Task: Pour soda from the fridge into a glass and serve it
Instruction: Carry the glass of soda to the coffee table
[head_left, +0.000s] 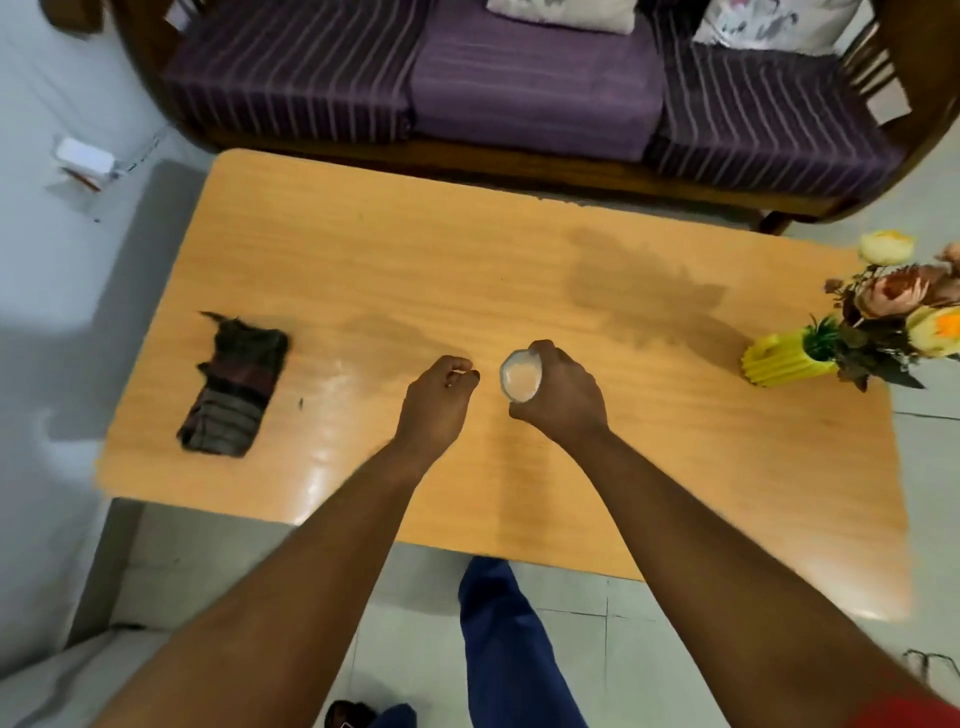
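A clear glass (520, 375) with pale liquid in it is seen from above, over the middle of the wooden coffee table (363, 260). My right hand (563, 397) wraps around its right side and grips it. I cannot tell whether the glass rests on the table or hangs just above it. My left hand (439, 397) hovers a little to the left of the glass, fingers curled in, with nothing visible in it. No soda bottle is in view.
A dark folded cloth (234, 387) lies on the table's left part. A yellow vase with flowers (789, 364) stands at the right edge. A purple striped sofa (519, 88) runs behind the table. My blue trouser leg (509, 639) is below the near edge.
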